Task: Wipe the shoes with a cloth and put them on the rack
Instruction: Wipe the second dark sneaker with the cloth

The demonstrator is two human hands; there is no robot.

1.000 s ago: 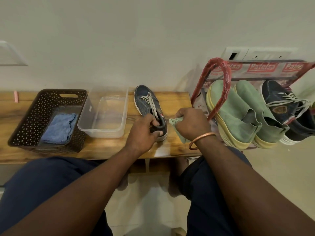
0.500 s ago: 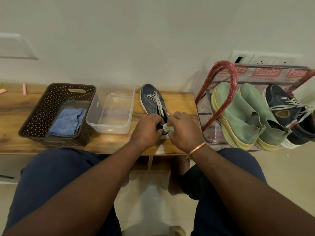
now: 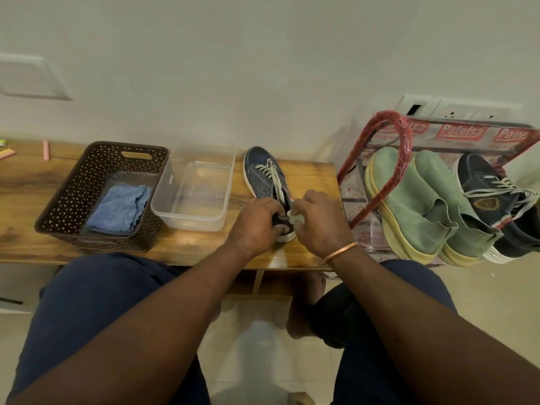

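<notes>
change: right hand (image 3: 318,223), clutching cloth (image 3: 292,218), moved onto shoe (image 3: 263,176) heel | left hand (image 3: 257,226) grips heel | wiping likely begun

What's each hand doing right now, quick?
Left hand: closed, gripping the blue shoe at its heel.
Right hand: closed, pinching a pale cloth against that shoe.

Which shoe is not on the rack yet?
The navy lace-up sneaker lying on the wooden bench, gripped by the left hand. The two green shoes and other navy sneaker sit on the red rack.
</notes>
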